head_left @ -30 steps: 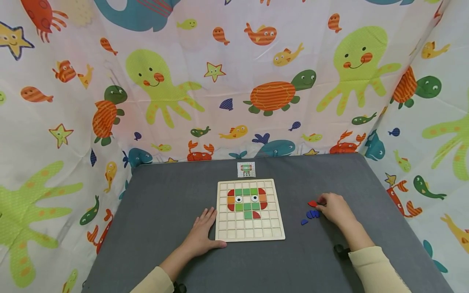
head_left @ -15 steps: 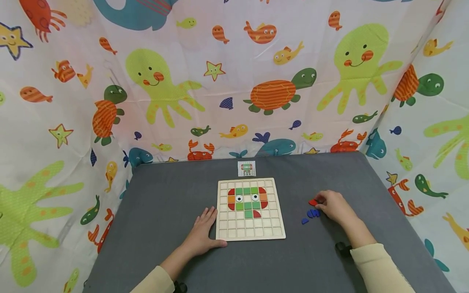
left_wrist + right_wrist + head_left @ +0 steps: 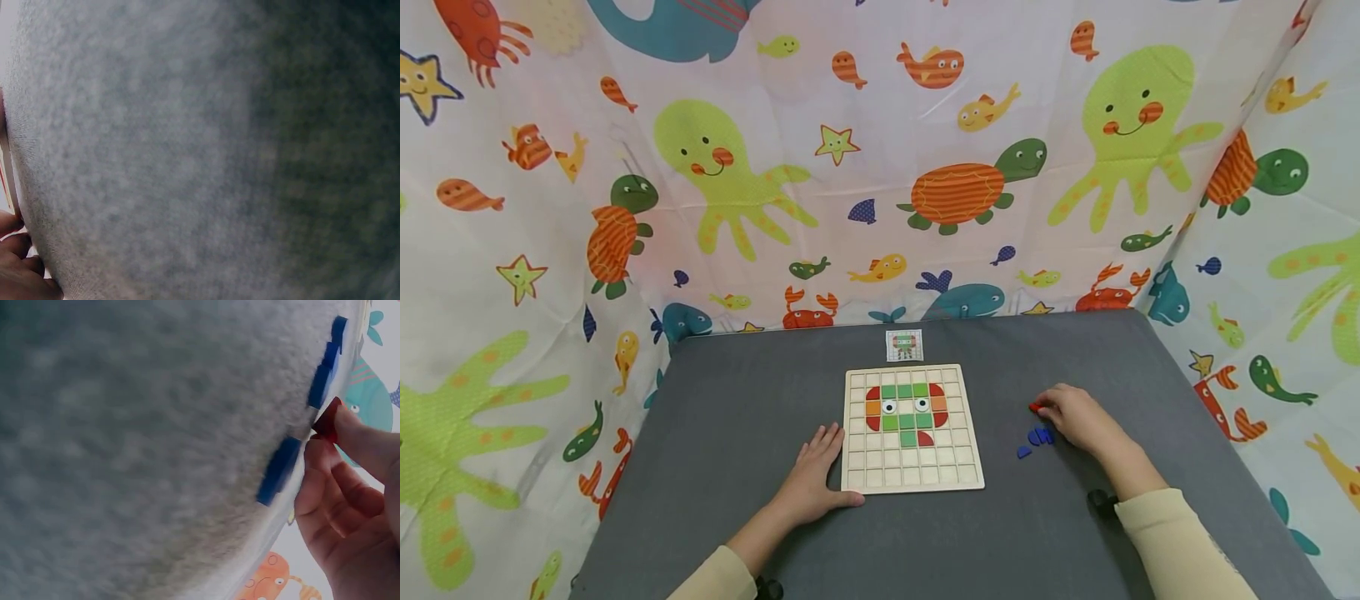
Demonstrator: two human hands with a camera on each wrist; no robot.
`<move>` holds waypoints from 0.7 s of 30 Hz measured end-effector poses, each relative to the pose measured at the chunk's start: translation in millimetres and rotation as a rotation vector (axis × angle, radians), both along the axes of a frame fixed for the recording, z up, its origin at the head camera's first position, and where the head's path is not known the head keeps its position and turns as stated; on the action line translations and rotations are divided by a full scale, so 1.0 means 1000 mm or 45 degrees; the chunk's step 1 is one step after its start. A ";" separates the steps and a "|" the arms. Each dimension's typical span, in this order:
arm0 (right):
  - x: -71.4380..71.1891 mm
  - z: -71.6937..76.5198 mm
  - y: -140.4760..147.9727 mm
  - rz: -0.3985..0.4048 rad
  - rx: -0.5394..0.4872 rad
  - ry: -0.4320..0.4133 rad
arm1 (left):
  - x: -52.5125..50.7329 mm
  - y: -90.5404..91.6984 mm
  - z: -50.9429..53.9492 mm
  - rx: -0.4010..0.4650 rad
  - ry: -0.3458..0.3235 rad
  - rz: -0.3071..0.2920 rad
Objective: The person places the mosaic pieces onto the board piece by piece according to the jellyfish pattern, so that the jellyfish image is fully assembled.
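Note:
A wooden grid board (image 3: 912,477) lies mid-table, with green, orange and red tiles and two eye tiles in its upper and middle cells. Against its left edge rests my left hand (image 3: 812,479), fingers spread and thumb at the lower left corner. My right hand (image 3: 1078,419) is right of the board; in the right wrist view the thumb and fingers of that hand (image 3: 350,494) pinch a red piece (image 3: 328,420). Several blue pieces (image 3: 1036,437) lie just below the hand in the head view, one (image 3: 1024,452) a little apart.
A small printed card (image 3: 904,345) showing a coloured pattern lies behind the board. A curtain (image 3: 865,167) with sea animals hangs along the back and sides of the grey table (image 3: 925,550).
My right hand has shifted slightly away from me and to the left, and the red piece has moved with it, above the blue pieces. My left hand has not moved.

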State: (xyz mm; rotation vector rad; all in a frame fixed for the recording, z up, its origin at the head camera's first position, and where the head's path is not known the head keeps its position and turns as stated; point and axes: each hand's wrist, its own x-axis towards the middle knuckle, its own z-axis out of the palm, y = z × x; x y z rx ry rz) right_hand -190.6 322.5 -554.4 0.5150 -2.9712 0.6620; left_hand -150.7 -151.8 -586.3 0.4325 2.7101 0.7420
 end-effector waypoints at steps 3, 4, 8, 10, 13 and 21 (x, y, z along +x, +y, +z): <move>-0.004 0.006 -0.001 0.019 0.027 0.021 | 0.000 0.000 0.001 0.007 -0.004 0.004; -0.006 0.008 -0.002 0.031 0.035 0.017 | 0.001 0.000 0.001 0.007 -0.004 0.005; -0.013 0.010 -0.004 0.115 0.061 -0.021 | 0.002 0.000 0.001 0.010 -0.008 0.008; -0.016 0.008 -0.005 0.162 0.057 -0.036 | 0.002 0.000 0.001 0.010 -0.010 0.007; -0.020 0.002 -0.004 0.177 0.021 -0.053 | 0.002 0.000 0.001 0.015 -0.009 0.006; -0.017 -0.004 0.001 0.040 -0.031 -0.135 | 0.002 0.001 0.001 0.017 -0.004 -0.003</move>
